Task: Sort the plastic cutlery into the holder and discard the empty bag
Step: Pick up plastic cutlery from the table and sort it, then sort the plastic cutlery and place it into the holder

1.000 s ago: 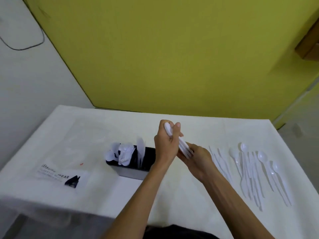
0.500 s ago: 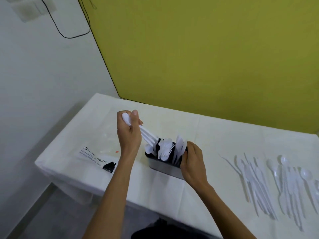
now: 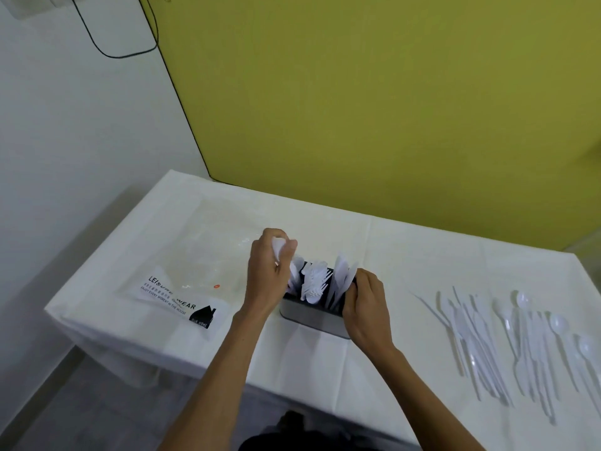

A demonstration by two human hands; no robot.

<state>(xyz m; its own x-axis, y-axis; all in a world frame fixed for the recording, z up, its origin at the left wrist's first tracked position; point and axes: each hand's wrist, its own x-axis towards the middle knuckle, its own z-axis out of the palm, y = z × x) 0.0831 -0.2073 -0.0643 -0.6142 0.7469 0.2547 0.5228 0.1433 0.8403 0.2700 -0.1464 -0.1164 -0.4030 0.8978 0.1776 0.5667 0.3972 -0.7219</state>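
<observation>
Lowering spoons [image 3: 282, 252] gripped in my left hand [image 3: 266, 275] — right hand [image 3: 366, 304] clasps the holder [image 3: 312, 317] — crowded slots could jam them.

White-clothed table [image 3: 406, 249], clear printed bag [image 3: 195, 275] at left, cutlery holder [image 3: 312, 315] centre, loose plastic cutlery [image 3: 507, 340] at right

Ahead of you stands a flat yellow-green wall panel [image 3: 374, 102], filling most of the upper view. To its left you see a plain white wall [image 3: 74, 131], and a thin black cable [image 3: 85, 29] loops down across it near the top before running along the panel's slanted edge. Below, a white cloth-covered table [image 3: 406, 252] spans your view, its cloth hanging over the left edge. Under that corner lies grey floor [image 3: 65, 402].
</observation>
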